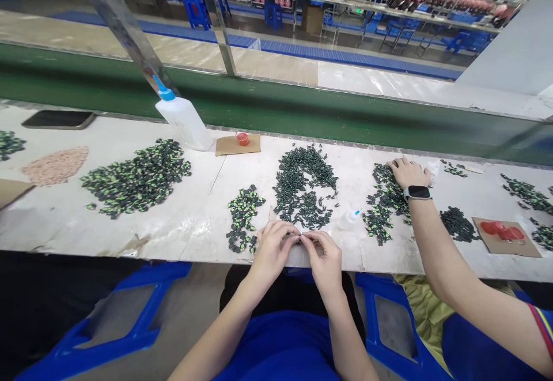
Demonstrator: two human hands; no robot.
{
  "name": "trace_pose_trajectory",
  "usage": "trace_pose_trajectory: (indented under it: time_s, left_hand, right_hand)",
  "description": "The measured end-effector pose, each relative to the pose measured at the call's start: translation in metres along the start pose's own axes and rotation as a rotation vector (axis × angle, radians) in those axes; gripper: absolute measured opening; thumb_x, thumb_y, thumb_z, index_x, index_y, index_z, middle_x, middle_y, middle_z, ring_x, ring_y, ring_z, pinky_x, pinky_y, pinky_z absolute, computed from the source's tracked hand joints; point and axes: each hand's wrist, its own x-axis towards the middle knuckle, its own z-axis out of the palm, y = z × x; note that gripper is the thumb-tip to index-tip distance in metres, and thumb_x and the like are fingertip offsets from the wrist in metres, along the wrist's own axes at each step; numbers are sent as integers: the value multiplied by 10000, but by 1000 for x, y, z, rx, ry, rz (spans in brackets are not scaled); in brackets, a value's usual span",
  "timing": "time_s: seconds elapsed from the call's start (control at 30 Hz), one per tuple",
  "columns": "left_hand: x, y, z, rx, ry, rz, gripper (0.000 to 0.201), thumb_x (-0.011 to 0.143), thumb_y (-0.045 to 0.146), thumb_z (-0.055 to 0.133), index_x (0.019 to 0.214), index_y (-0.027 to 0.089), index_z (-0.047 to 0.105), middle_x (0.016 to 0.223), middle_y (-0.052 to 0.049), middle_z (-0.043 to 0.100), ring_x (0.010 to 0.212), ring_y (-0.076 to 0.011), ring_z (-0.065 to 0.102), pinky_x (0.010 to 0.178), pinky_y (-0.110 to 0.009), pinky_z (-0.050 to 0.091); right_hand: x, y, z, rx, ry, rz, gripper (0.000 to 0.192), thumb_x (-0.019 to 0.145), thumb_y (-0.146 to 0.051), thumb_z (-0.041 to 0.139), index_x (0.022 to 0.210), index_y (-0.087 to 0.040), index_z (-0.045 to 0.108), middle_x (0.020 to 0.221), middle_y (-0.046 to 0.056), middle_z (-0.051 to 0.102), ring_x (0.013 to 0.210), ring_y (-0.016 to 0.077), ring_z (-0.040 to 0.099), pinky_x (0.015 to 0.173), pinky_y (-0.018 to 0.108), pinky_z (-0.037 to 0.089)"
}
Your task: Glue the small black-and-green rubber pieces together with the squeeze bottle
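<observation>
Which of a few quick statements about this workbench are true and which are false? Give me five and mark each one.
1. The left hand and the right hand meet at the near edge of the bench, fingertips together. True.
2. The big squeeze bottle has a red cap. False: its cap is blue.
3. A neighbouring person's hand, with a smartwatch on the wrist, rests on a pile of small parts. True.
4. The pinkish pile lies at the right end of the bench. False: it lies at the left end.
5. A small red cup sits on a piece of cardboard. True.
</observation>
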Motion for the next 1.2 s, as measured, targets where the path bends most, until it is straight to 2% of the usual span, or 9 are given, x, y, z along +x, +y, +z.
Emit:
trace_pose_trajectory:
  time_s: [0.17,0.33,0.57,0.73,0.83,0.97,1.07,1.2]
  left_hand:
    - [-8,-6,11,168,46,32,134,844,241,616,970,243,659,1042,-54,681,1042,-254,532,833,-399,378]
    - [-8,-5,15,227,39,59,125,862,162,573,905,234,666,1026,-57,681,998,-251,528,755,-371,387]
    - [-5,-2,12,104,-15,27,158,873,106,532,930,221,625,928,-24,719,908,-206,586,755,-339,385]
    - [-5,-4,8,-4,-37,18,172,856,109,540,918,233,643,929,-17,721,917,-196,609,801,-338,400]
    - [-4,-4,5,-108,-41,0,154,839,139,568,886,243,672,900,-12,717,903,-195,625,834,-351,420]
    - [-3,-1,1,-302,-24,-46,115,809,216,609,848,238,715,861,-35,714,865,-201,648,833,-359,477]
    - [-3,3,0,-449,-1,-103,119,769,248,637,826,209,734,852,-60,713,818,-196,666,793,-337,528]
    - [-3,7,-2,-560,-19,-175,139,726,275,667,798,186,745,835,-68,725,779,-191,675,788,-330,553]
  right_hand:
    - [0,10,-7,10,65,131,181,836,-344,603,835,-193,701,818,53,706,753,183,663,692,298,537]
    - [-4,16,-7,18,-8,186,183,826,-339,607,860,-191,710,867,66,717,784,195,676,714,309,542]
    - [-3,11,-5,68,-6,230,193,790,-357,642,829,-183,714,821,63,724,727,187,683,640,284,556]
    - [-2,7,-8,205,-98,305,178,785,-352,648,824,-187,704,818,46,737,754,194,707,702,301,579]
    - [-2,6,-10,275,-106,314,161,767,-340,670,792,-184,700,799,42,741,756,200,715,736,319,586]
    - [-4,9,-10,215,-33,176,115,778,-291,666,793,-186,710,798,49,740,752,194,710,723,319,592]
    - [-5,9,-10,90,19,-48,62,794,-224,654,775,-194,705,792,51,731,749,185,698,716,320,588]
    - [-5,3,-12,-32,66,-311,88,802,-126,630,774,-195,678,763,49,720,712,171,683,665,305,581]
